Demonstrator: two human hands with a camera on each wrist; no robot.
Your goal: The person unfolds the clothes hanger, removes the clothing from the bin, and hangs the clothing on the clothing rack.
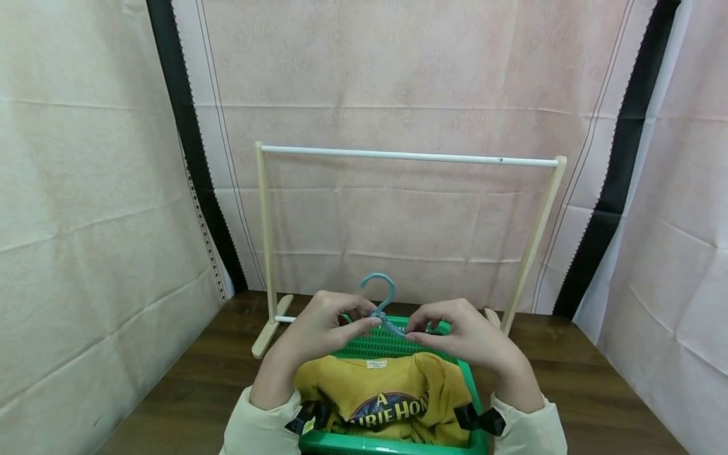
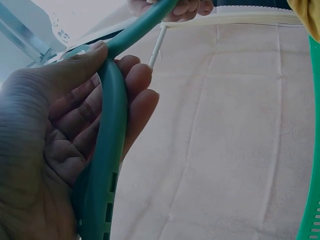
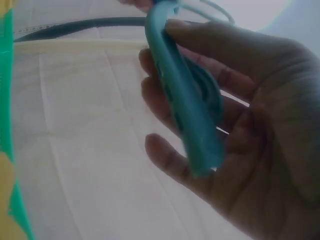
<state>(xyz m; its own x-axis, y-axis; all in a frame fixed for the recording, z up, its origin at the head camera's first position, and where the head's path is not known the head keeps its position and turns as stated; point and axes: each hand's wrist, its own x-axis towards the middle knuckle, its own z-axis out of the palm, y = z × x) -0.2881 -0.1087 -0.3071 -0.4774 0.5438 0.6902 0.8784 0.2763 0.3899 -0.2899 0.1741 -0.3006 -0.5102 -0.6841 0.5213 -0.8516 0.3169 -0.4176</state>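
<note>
Both hands hold a small blue-green clothes hanger [image 1: 389,323] above the basket, its hook standing up. Thumb and fingers of my left hand [image 1: 332,321] pinch it close to the base of the hook. My right hand [image 1: 455,328] pinches the hanger's right arm. The left wrist view shows the hanger [image 2: 114,110] lying across the fingers, with slots along one arm. In the right wrist view the end of the hanger arm [image 3: 182,100] lies between thumb and fingers. Below the hands a yellow sweatshirt [image 1: 392,392] with printed lettering lies bunched in a green basket [image 1: 387,445].
A rack with a white top rail [image 1: 398,155] and pale wooden posts [image 1: 265,234] stands behind the basket on a dark wooden table [image 1: 193,392]. Pale cloth [image 1: 387,63] hangs at the back and both sides. Black ribbons [image 1: 480,419] are tied around both wrists.
</note>
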